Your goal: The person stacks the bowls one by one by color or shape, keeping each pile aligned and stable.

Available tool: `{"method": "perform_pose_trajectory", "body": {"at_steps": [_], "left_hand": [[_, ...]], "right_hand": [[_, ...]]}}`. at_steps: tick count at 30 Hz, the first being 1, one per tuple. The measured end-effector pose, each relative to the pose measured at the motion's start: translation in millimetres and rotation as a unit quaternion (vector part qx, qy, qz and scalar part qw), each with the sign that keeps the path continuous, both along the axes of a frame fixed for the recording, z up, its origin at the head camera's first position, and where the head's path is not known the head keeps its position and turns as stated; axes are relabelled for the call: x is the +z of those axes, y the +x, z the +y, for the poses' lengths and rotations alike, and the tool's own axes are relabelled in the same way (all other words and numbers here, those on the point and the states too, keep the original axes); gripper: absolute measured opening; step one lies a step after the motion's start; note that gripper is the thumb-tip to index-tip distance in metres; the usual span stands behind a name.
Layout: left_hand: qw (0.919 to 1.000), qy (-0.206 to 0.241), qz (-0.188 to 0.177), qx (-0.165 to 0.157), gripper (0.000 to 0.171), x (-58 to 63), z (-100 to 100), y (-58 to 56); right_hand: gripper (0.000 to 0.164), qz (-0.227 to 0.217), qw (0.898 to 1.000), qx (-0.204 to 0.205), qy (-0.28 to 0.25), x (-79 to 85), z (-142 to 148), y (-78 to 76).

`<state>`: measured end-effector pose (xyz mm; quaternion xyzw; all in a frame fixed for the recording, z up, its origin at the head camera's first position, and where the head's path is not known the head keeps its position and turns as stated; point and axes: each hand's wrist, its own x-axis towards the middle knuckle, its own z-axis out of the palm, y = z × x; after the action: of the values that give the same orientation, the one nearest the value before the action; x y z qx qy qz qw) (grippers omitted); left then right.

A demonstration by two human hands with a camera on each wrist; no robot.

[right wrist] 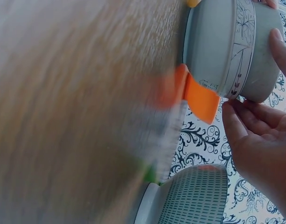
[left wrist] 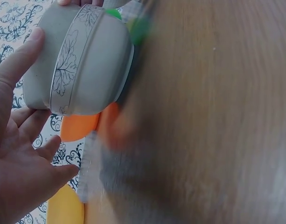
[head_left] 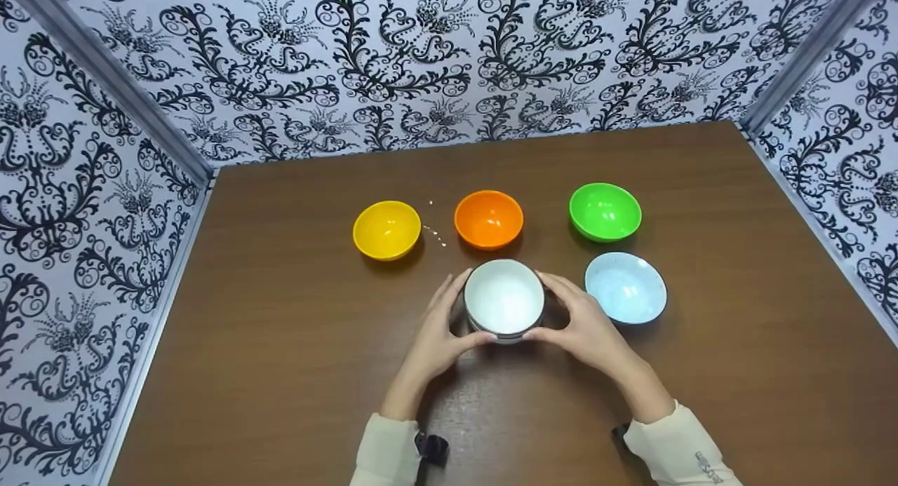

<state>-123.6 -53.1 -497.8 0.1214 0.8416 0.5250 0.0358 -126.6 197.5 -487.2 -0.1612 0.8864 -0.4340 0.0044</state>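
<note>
A pale bowl (head_left: pixel 504 297), white inside, is stacked in a second bowl (left wrist: pixel 94 60) with a leaf-patterned band below its rim. My left hand (head_left: pixel 443 329) holds the stack's left side, thumb at the near side and fingers round toward the far side. On the opposite side, my right hand (head_left: pixel 581 325) grips it the same way. Both wrist views show the thumbs on the plain upper bowl, with fingertips close to the patterned band.
A yellow bowl (head_left: pixel 387 231), an orange bowl (head_left: pixel 489 220) and a green bowl (head_left: pixel 605 212) stand in a row behind the stack. Right of my right hand is a light blue bowl (head_left: pixel 626 288), dash-patterned outside. Small white bits (head_left: pixel 435 233) lie between yellow and orange. Patterned walls border the table.
</note>
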Motion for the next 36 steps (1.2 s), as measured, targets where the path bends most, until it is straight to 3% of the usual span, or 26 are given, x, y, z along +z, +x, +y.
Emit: {"method": "perform_pose_trajectory", "body": {"at_steps": [23,36], "left_hand": [[0.9989,-0.046,0.0,0.003,0.098,-1.4,1.7,-0.8],[0.9986,-0.051,0.011,-0.002,0.098,-3.8,2.9,-0.5]], "right_hand": [[0.091,-0.021,0.999,-0.002,0.026,-4.8,1.1,-1.6],[0.091,-0.025,1.0,0.003,0.008,-4.8,1.6,-0.9]]}}
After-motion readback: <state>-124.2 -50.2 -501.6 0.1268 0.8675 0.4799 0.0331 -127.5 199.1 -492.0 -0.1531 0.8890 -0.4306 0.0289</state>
